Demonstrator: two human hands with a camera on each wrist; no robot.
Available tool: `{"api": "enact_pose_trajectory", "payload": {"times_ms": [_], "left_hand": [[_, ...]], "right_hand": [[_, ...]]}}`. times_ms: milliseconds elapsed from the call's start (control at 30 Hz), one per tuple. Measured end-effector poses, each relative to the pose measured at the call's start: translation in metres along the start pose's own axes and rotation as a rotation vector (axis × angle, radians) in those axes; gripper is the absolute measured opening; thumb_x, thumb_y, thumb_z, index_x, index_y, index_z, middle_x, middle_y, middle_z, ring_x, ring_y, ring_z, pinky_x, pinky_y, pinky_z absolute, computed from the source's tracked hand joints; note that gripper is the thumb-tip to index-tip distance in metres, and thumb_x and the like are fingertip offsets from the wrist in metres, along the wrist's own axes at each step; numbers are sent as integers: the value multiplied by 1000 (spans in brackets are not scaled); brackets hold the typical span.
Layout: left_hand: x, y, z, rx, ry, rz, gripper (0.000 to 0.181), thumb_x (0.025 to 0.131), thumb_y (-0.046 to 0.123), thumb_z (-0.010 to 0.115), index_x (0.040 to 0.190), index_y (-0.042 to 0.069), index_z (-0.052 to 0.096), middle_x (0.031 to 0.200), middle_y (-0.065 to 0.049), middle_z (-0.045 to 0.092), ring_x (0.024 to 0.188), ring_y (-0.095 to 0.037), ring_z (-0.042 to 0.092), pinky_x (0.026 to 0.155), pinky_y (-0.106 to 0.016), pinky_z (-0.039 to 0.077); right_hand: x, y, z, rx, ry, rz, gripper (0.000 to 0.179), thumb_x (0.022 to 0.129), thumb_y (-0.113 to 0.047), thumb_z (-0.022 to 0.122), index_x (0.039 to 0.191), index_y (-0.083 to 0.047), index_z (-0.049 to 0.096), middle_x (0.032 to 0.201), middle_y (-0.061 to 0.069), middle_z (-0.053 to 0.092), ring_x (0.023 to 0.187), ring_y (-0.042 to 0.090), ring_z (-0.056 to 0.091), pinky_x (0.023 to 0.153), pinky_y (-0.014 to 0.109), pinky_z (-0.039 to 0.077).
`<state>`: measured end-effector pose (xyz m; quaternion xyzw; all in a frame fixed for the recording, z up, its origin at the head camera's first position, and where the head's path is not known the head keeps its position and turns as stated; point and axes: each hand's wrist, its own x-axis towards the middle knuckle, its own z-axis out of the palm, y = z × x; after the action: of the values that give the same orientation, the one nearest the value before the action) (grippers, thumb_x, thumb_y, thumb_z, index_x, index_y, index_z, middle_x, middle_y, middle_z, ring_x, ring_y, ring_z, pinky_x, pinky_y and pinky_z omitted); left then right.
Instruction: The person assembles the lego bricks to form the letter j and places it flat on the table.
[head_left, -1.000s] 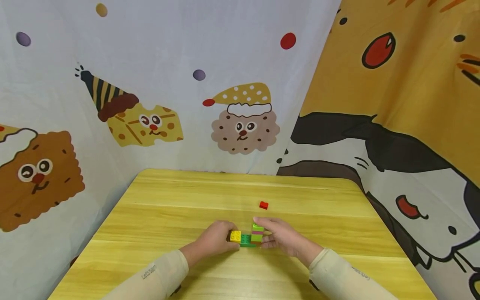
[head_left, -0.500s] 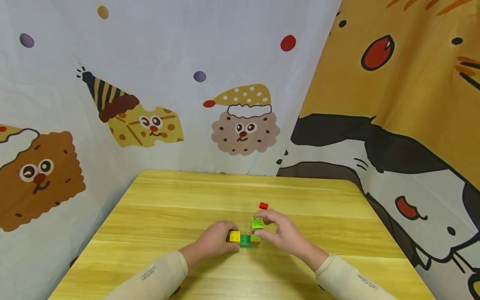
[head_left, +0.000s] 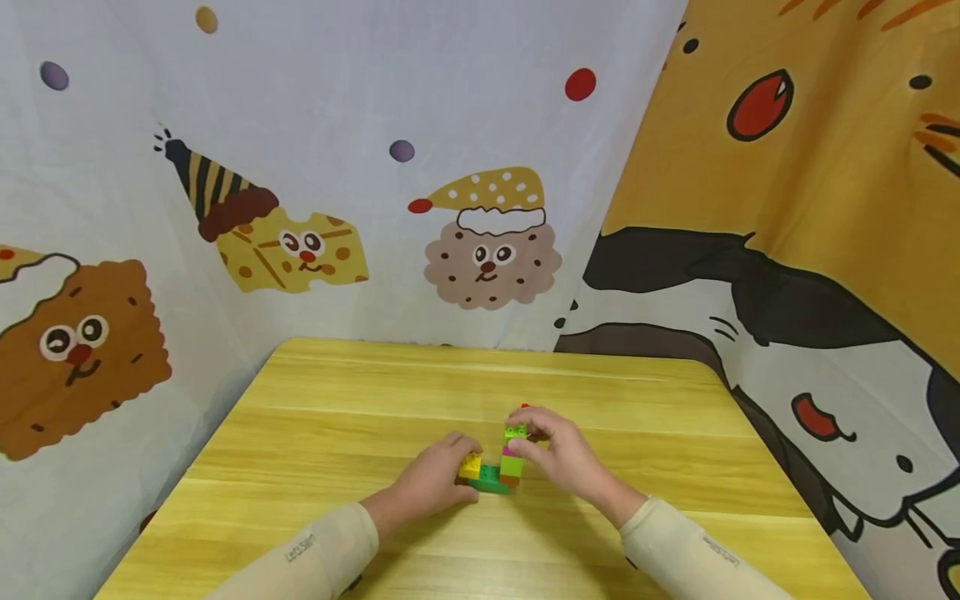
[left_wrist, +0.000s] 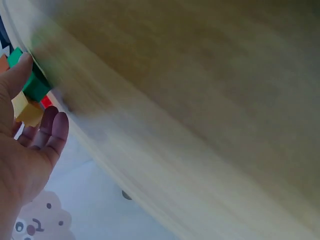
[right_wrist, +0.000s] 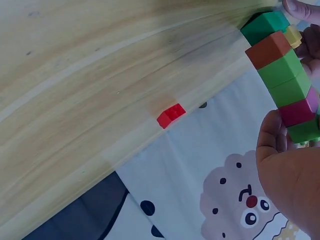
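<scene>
My left hand grips the left end of a toy brick build, at the yellow brick on its dark green base. On the base's right end a tower rises: an orange-brown brick, two lime bricks, a magenta brick and a lime brick on top. My right hand pinches the tower near its top, thumb in front and fingers behind. In the left wrist view, the left thumb lies against the green base; the left fingers curve by the yellow brick.
A loose red brick lies on the wooden table beyond the tower, mostly hidden behind the right hand in the head view. A curtain printed with cartoon figures hangs behind the table's far edge.
My right hand has gone from the tower's right side to its top. The tower's upper bricks now show more fully, and the base looks slightly tipped. My left hand keeps its hold.
</scene>
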<state>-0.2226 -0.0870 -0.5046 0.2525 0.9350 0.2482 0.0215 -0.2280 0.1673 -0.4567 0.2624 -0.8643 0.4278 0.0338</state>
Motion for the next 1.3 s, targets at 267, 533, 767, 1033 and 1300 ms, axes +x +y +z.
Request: {"api": "enact_pose_trajectory", "payload": {"times_ms": [267,533,767,1033,1300], "left_hand": [[0,2,3,52,8,55,61,86,30,92,136,15,60,133,-1,62,112,-17,68,98,-34,61],[-7,7,3,73,-18,66,57,88,37,89,133,13,64,130,0,63,105,-11,66,91,-29,61],[-16,26,4,135,-63,116,52,89,50,85,121,12,71,111,3,70,87,-2,60,78,-21,57],[-24,46,13,161,-89,148,53,91,57,80,116,11,73,106,3,71,86,-1,61,77,-22,59],[-25,46,14,139,-103,103,55,89,54,83,122,12,72,116,1,72,99,-7,67,88,-26,61]], "right_hand": [[9,4,6,15,52,123,25,101,-19,75,126,-20,72,138,4,67,102,15,67,85,24,59],[10,14,11,89,50,243,26,102,-19,74,129,-18,72,138,9,66,105,19,69,81,26,61],[6,30,11,15,-70,303,31,108,-29,66,132,-11,72,125,4,75,109,19,68,86,33,60],[-1,47,16,-12,-170,308,28,110,-28,61,124,-8,75,113,2,76,99,14,63,86,33,57],[-4,52,9,-11,-201,304,31,107,-28,66,129,-7,73,121,5,75,106,17,66,85,31,59]]}}
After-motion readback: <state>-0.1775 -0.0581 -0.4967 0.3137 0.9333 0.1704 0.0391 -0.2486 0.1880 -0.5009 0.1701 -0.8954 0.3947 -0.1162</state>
